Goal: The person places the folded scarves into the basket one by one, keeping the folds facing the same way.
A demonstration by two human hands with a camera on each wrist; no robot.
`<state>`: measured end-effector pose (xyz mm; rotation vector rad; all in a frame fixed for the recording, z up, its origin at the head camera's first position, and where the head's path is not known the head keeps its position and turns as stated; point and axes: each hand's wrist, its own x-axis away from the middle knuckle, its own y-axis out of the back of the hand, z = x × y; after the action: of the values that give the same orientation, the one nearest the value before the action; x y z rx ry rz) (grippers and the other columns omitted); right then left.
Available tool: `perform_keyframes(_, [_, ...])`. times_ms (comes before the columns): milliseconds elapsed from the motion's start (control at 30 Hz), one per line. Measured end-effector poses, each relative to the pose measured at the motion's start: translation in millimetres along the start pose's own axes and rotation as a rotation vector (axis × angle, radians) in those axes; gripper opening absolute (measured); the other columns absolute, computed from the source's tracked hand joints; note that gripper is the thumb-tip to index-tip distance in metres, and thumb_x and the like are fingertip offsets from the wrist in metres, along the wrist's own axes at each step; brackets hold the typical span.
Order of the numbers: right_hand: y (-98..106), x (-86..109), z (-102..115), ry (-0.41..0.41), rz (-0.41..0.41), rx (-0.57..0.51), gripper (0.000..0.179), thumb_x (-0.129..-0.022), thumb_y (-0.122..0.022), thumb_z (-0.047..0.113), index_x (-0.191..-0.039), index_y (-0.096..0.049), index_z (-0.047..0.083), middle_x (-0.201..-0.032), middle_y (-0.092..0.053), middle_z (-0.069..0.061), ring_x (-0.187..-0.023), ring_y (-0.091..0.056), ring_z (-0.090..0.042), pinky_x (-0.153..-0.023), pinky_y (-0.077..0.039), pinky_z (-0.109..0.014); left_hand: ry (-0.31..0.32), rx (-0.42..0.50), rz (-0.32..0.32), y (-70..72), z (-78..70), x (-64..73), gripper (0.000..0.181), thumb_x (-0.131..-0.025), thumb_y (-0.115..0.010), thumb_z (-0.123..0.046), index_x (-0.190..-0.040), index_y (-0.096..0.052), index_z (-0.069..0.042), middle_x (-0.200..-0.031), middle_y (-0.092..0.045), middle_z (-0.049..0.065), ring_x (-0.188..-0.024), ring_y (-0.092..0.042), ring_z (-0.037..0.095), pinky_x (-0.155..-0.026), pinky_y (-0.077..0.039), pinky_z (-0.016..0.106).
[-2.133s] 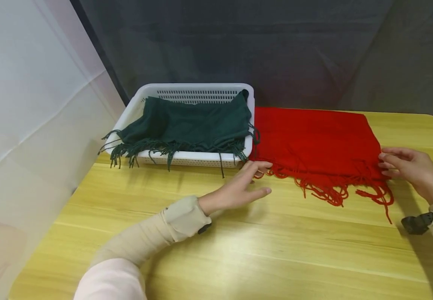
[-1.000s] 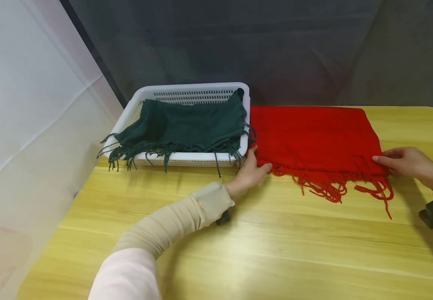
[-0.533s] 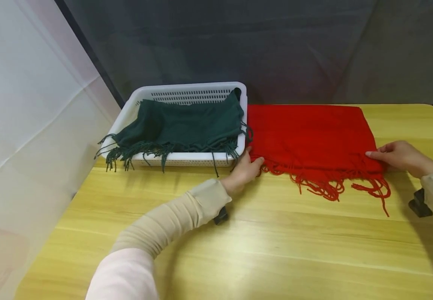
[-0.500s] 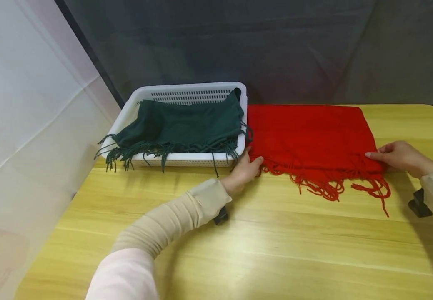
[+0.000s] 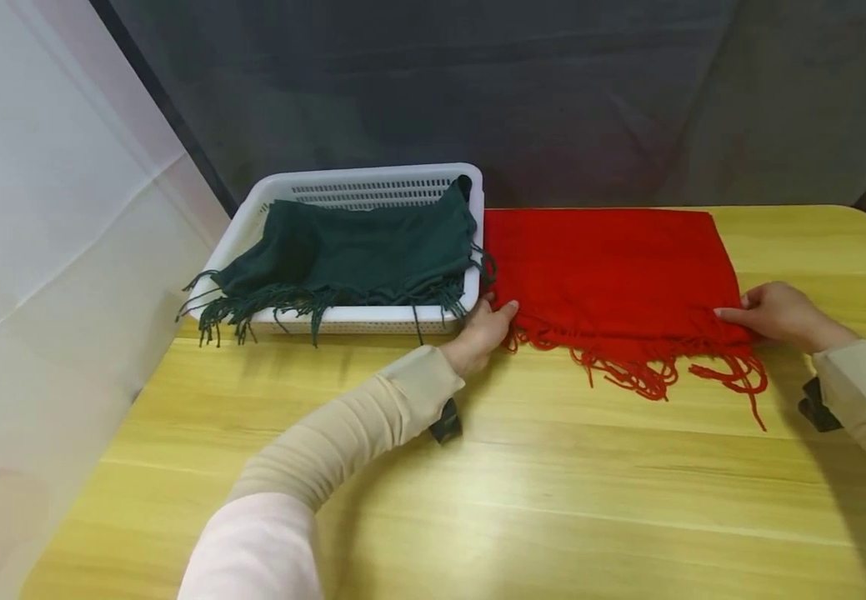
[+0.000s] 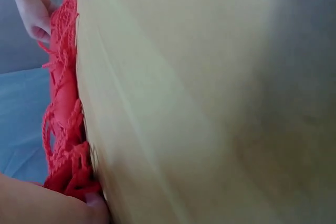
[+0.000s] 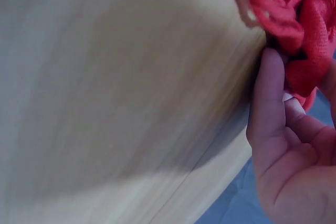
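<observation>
A folded red scarf (image 5: 605, 267) with fringe along its near edge lies flat on the table, right of the basket. My left hand (image 5: 483, 333) pinches its near left corner, thumb on top, fingers partly hidden beside the basket. The near right corner is gripped by my right hand (image 5: 785, 317), thumb above. In the right wrist view, that hand's fingers (image 7: 269, 95) go under the scarf's folded layers (image 7: 315, 40). The left wrist view shows the fringe (image 6: 65, 40) running along the table, part of my left hand (image 6: 47, 203) below and the right hand (image 6: 35, 11) at the far end.
A white plastic basket (image 5: 372, 314) stands against the scarf's left side. Inside it lies a dark green fringed scarf (image 5: 357, 250), its fringe hanging over the near rim. A dark curtain (image 5: 433, 92) is behind the wooden table (image 5: 553, 500), and a white wall (image 5: 50, 167) is at left.
My left hand has moved forward from in front of the scarf and taken its left corner. My right thumb has come onto the right corner. The scarf lies where it was; the view has shifted slightly.
</observation>
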<state>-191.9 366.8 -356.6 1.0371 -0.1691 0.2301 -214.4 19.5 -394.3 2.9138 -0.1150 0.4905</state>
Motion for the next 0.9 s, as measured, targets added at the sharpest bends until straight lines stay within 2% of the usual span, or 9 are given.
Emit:
perform_keyframes(133, [-2,-1.8,4,0.016,-0.015,0.015,0.04,-0.087,-0.055,0.028,-0.054,-0.039,0.011,-0.048,-0.032,0.004,-0.046,-0.035,-0.012,-0.048,-0.029,-0.026,-0.091,0.025,0.002,-0.3,35.3,-37.6,0.034,-0.086,-0.056,-0.024,-0.114,-0.043,-0.011,-0.101,-0.052,0.001,-0.091,-0.05,0.011,-0.075,-0.041,0.022])
perform_keyframes(200, [-3,-2.1,5,0.007,-0.011,0.002,0.038,-0.087,-0.055,0.027,-0.056,-0.04,0.01,-0.049,-0.034,0.003,-0.047,-0.038,-0.013,-0.048,-0.031,-0.026,-0.092,0.041,0.015,1.1,45.0,-48.0,0.031,-0.084,-0.057,-0.022,-0.111,-0.044,-0.014,-0.095,-0.053,-0.001,-0.085,-0.051,0.01,-0.071,-0.042,0.022])
perform_keyframes(300, [-2,-0.8,4,-0.009,-0.007,-0.005,0.037,-0.087,-0.055,0.027,-0.056,-0.042,0.01,-0.049,-0.036,0.003,-0.048,-0.041,-0.014,-0.048,-0.033,-0.026,-0.027,0.026,0.029,1.4,33.2,-36.3,0.032,-0.087,-0.053,-0.017,-0.117,-0.042,-0.016,-0.101,-0.055,0.004,-0.088,-0.052,0.017,-0.076,-0.043,0.029])
perform_keyframes(367, [-2,0.9,2,-0.012,-0.011,0.003,0.037,-0.087,-0.055,0.028,-0.057,-0.042,0.01,-0.049,-0.036,0.003,-0.049,-0.041,-0.014,-0.048,-0.032,-0.026,0.015,0.014,0.031,2.6,19.0,-18.1,0.035,-0.088,-0.05,-0.013,-0.122,-0.04,-0.014,-0.105,-0.054,0.008,-0.089,-0.052,0.021,-0.079,-0.042,0.032])
perform_keyframes(467, [-2,4.1,0,-0.01,-0.02,0.023,0.038,-0.086,-0.055,0.028,-0.056,-0.04,0.01,-0.049,-0.034,0.004,-0.049,-0.037,-0.014,-0.048,-0.03,-0.026,-0.034,0.068,0.066,4.7,33.1,-27.8,0.035,-0.087,-0.053,-0.017,-0.119,-0.039,-0.012,-0.099,-0.053,0.009,-0.079,-0.056,0.02,-0.07,-0.046,0.029])
perform_keyframes(600, [-2,9.7,-4,-0.002,-0.018,0.038,0.038,-0.086,-0.056,0.028,-0.056,-0.04,0.01,-0.05,-0.032,0.004,-0.05,-0.033,-0.013,-0.048,-0.028,-0.026,-0.063,0.084,0.109,10.6,34.6,-24.0,0.041,-0.088,-0.054,-0.021,-0.124,-0.036,-0.013,-0.104,-0.051,0.007,-0.083,-0.056,0.016,-0.071,-0.046,0.027])
perform_keyframes(700, [-4,15.6,-6,0.001,0.002,0.036,0.038,-0.086,-0.056,0.029,-0.057,-0.041,0.01,-0.051,-0.033,0.004,-0.05,-0.033,-0.012,-0.048,-0.027,-0.025,-0.018,0.032,0.13,16.6,7.0,11.8,0.041,-0.091,-0.048,-0.013,-0.128,-0.033,-0.006,-0.108,-0.05,0.011,-0.083,-0.053,0.018,-0.075,-0.045,0.029])
perform_keyframes(800, [-5,23.8,-10,-0.011,0.031,0.007,0.036,-0.087,-0.056,0.027,-0.059,-0.043,0.009,-0.052,-0.035,0.004,-0.049,-0.036,-0.01,-0.047,-0.031,-0.024,-0.023,-0.002,0.175,22.0,-7.0,37.2,0.037,-0.09,-0.046,-0.003,-0.125,-0.033,0.003,-0.097,-0.047,0.012,-0.072,-0.052,0.018,-0.068,-0.046,0.029])
perform_keyframes(900, [-7,30.4,-11,-0.019,0.048,-0.034,0.034,-0.086,-0.056,0.025,-0.059,-0.044,0.009,-0.052,-0.037,0.003,-0.049,-0.038,-0.009,-0.046,-0.034,-0.023,-0.029,-0.055,0.207,27.7,-15.9,54.8,0.037,-0.089,-0.047,0.001,-0.123,-0.034,0.007,-0.089,-0.041,0.008,-0.07,-0.05,0.018,-0.068,-0.047,0.028])
